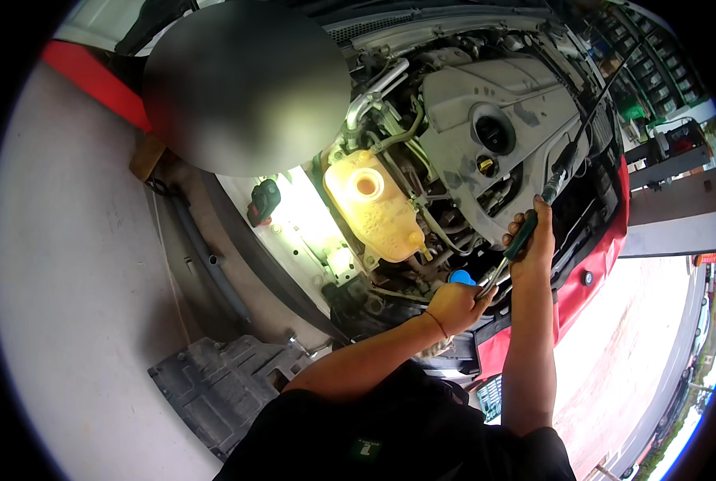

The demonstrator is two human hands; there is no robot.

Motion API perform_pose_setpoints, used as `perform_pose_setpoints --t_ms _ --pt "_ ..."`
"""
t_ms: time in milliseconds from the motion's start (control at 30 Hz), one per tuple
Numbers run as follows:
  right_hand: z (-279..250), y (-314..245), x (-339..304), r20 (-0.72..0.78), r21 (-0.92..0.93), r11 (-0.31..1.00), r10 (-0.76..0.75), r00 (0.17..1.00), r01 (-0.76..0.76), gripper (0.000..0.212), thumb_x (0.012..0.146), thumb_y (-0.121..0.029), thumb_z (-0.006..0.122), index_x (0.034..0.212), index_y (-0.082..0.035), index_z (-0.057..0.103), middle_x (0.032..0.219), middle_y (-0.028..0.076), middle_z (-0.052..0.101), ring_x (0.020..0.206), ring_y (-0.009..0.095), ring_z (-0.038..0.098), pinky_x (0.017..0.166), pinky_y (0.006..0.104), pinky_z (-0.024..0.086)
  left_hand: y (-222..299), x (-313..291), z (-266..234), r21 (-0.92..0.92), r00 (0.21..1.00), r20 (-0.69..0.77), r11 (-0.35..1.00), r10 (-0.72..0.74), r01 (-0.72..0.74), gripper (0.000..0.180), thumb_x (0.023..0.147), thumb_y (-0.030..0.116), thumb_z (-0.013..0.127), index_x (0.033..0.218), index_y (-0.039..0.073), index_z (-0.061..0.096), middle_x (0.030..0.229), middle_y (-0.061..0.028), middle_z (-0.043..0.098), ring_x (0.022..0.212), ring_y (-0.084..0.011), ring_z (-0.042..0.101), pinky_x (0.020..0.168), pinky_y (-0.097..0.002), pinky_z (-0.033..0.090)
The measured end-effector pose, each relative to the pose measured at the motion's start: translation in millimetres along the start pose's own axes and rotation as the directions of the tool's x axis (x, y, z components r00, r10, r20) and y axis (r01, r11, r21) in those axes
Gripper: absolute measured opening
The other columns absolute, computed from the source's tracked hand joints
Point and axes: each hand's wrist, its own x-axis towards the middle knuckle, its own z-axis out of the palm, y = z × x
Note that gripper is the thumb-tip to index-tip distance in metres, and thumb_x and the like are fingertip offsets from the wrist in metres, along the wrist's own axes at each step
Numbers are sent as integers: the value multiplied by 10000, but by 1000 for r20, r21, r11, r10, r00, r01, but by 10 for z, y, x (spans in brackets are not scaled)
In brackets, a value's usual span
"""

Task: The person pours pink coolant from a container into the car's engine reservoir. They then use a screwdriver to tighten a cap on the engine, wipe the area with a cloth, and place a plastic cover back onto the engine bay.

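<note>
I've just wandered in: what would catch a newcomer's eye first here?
The brightly lit yellow coolant reservoir, open at its neck, left of the grey engine cover. Next, right of the reservoir, the green-handled tool in the right hand, with the left hand at its metal shaft. A blue cap shows just above the left hand.

Near the front edge of the engine bay (300,250), the right hand (541,231) grips a green-handled tool (521,238), the left hand (454,309) closes round its metal shaft beside a blue cap (461,277), and a yellow reservoir (374,218) stands uncapped along the bay's left edge.
</note>
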Motion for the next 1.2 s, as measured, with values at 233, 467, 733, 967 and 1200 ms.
perform_pose_setpoints --t_ms 233,467,733,967,1200 --pt "75 87 54 1 36 999 -27 1000 27 350 806 -423 726 753 -153 510 659 3 512 535 129 498 462 278 359 -37 -13 4 -67 997 -79 997 20 -25 364 941 290 568 677 42 593 551 -172 536 506 -394 528 480 -473 396" --pt "30 120 124 16 28 999 -26 1000 26 379 786 -422 751 804 -109 538 680 31 529 548 153 525 458 291 401 -53 -11 9 -126 999 -33 992 -33 29 329 907 316 608 734 41 660 570 -186 563 514 -392 555 486 -453 434" --pt "80 65 68 51 71 997 -14 999 10 369 787 -387 747 766 -107 508 682 45 508 551 154 503 473 291 366 -13 3 -30 -189 997 -1 979 -72 70 338 891 215 625 631 13 553 511 -157 510 432 -313 507 453 -396 398" --pt "101 56 68 33 95 995 11 999 -15 311 830 -345 699 747 -109 513 630 26 476 523 164 481 472 317 367 -3 1 -21 -230 998 -17 972 -59 53 311 890 197 626 646 16 561 519 -140 511 428 -265 499 459 -365 403" --pt "141 68 60 51 60 998 1 999 -4 339 804 -385 735 796 -124 519 688 35 514 556 144 515 469 286 368 -65 7 -56 -190 1000 4 981 -30 30 296 905 225 615 692 23 580 543 -151 529 458 -299 527 477 -378 418"
